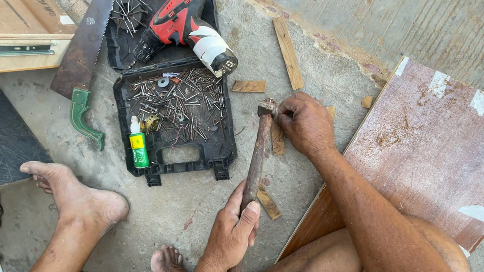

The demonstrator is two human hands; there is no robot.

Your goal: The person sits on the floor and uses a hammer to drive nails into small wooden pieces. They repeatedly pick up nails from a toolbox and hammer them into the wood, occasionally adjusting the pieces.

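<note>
The left hand (pixel 233 229) grips a hammer (pixel 257 158) by its handle, while the right hand (pixel 305 123) pinches closed at the hammer's head, beside an open tool case (pixel 224 146).

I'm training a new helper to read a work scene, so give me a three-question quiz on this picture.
1. True or false: the left hand grips the hammer by its handle.
2. Where does the red drill lie? A) on the concrete floor B) in the open black case C) on the reddish board
3. Fill in: the right hand is at the hammer's ____.

Key: 1 true; 2 B; 3 head.
</note>
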